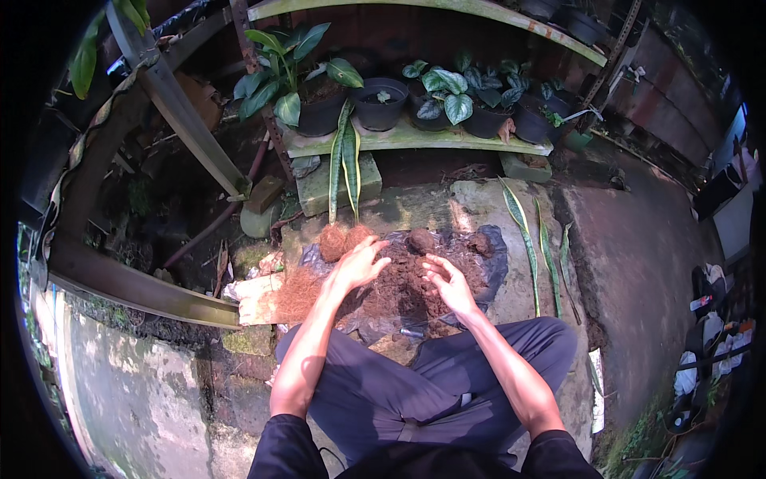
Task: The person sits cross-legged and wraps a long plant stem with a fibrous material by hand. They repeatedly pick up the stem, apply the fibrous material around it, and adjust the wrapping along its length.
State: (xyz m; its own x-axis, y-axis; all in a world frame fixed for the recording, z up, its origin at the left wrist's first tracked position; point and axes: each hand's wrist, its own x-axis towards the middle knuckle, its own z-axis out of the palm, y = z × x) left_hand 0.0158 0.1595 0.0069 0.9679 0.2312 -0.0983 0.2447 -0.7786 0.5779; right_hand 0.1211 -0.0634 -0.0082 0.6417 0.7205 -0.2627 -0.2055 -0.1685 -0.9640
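My left hand [359, 263], fingers spread, is just below two fibre-wrapped balls [332, 242], each with an upright snake plant leaf [351, 167]. Whether its fingertips touch the right-hand ball is unclear. My right hand [447, 282] has its fingers apart and nothing visible in it, over dark soil [389, 284]. A round soil ball [421, 240] and a smaller clump [480, 244] sit at the far side of a black plastic sheet [498, 257]. Loose brown coir fibre [296, 296] lies at the left. Several cut snake plant leaves [520, 224] lie on the concrete at the right.
Beyond the sheet, a low plank shelf [419, 139] on concrete blocks [368, 179] bears potted plants [380, 108]. A metal frame [173, 114] stands at the left. Bags and other items [712, 329] are at the far right. A small cylindrical item [412, 332] lies near my legs.
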